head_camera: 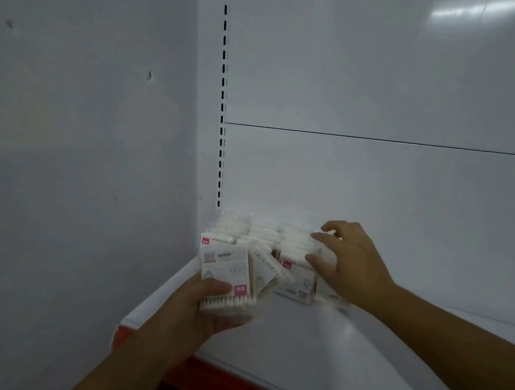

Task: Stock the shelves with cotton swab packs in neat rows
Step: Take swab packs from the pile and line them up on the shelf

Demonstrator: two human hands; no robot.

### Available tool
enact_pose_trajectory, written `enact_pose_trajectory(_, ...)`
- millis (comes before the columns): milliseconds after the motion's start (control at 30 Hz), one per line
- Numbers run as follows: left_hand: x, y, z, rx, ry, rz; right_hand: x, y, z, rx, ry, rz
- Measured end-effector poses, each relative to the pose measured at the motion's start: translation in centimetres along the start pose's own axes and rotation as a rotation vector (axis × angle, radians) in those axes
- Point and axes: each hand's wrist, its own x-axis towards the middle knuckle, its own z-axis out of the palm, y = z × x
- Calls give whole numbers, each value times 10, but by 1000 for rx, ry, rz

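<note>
Shelving in pale grey-white fills the view: a back panel (pixel 371 186) with a black-slotted upright (pixel 222 102) at its left edge, meeting a plain side wall (pixel 87 154). Below it lies a white shelf (pixel 316 349) fronted by a red edge strip (pixel 230 380). In the shelf's back left corner stand rows of cotton swab packs (pixel 263 234), clear flat packets showing white swab tips in a line, each with a whitish printed card and a small pink-red label. One pack (pixel 263 270) between the rows leans tilted. The right hand (pixel 348 260) lies against the right-hand row, fingers spread and fairly straight over the tops and its thumb touching the front pack (pixel 296 275). The left hand (pixel 195 308) grips a further pack (pixel 227 277) just in front of the left row, thumb across its face, swab tips pointing down.
</note>
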Motion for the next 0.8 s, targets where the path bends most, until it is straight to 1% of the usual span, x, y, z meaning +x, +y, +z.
enact_pose_trajectory(33,4,1,1,-1,-28,-8,0,-5,-15,155,5,59)
enact_pose_trajectory(67,10,3,2,-2,-49,-14,1,-13,-30,319,-77,120)
enact_pose_trajectory(133,23,3,13,11,-93,-13,5,-28,-52,598,-373,220)
enact_pose_trajectory(167,30,1,20,24,-117,-17,5,-29,-55,644,-468,235)
enact_pose_trajectory(200,37,-2,28,31,-148,-25,5,-27,-55,642,-489,228)
enact_pose_trajectory(267,49,-8,38,19,-204,-41,2,-19,-59,607,-381,226)
enact_pose_trajectory(300,54,-12,39,20,-200,-52,-1,-9,-60,609,-305,246)
enact_pose_trajectory(333,59,-17,37,29,-161,-56,-4,3,-62,600,-230,267)
enact_pose_trajectory(400,68,-28,27,81,17,-50,-14,27,-62,512,-115,279)
enact_pose_trajectory(467,74,-35,17,132,158,-60,-25,45,-51,448,-105,276)
enact_pose_trajectory(500,75,-37,16,153,183,-70,-32,49,-42,440,-115,256)
enact_pose_trajectory(567,75,-38,17,191,172,-82,-44,50,-22,371,-126,163)
enact_pose_trajectory(667,73,-37,18,193,165,-81,-58,53,7,166,-25,-20)
enact_pose_trajectory(733,72,-37,16,188,176,-74,-65,54,22,123,78,-69)
enact_pose_trajectory(800,72,-36,16,184,185,-80,-68,56,29,157,139,-60)
